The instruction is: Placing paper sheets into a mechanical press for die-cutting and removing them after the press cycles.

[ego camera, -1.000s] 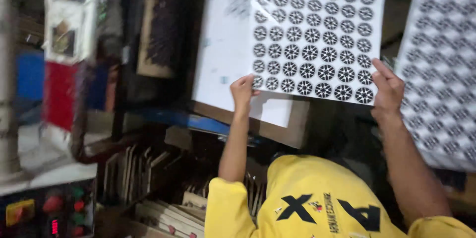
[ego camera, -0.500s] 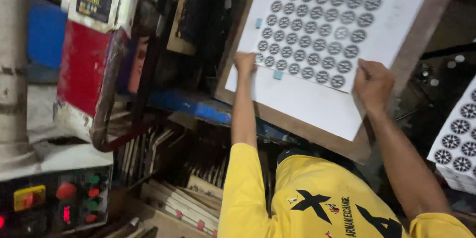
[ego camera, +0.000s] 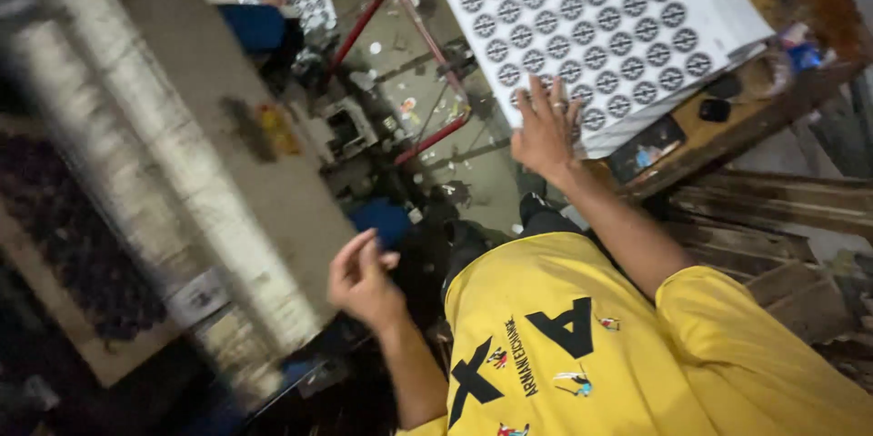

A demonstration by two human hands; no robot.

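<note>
**Right hand flat on a stack of printed sheets**

The right hand (ego camera: 546,127) lies released, fingers spread, pressing the near edge of the printed sheets (ego camera: 591,27), white paper covered with rows of dark round patterns. The stack rests on a wooden bench (ego camera: 800,0), beside small dark objects (ego camera: 716,109). The left hand (ego camera: 362,277) hangs free, fingers loosely curled, grasping nothing. Between the hands, a red metal frame (ego camera: 427,45) stands on the littered floor (ego camera: 473,172). A yellow shirt (ego camera: 591,345) fills the foreground.
</note>
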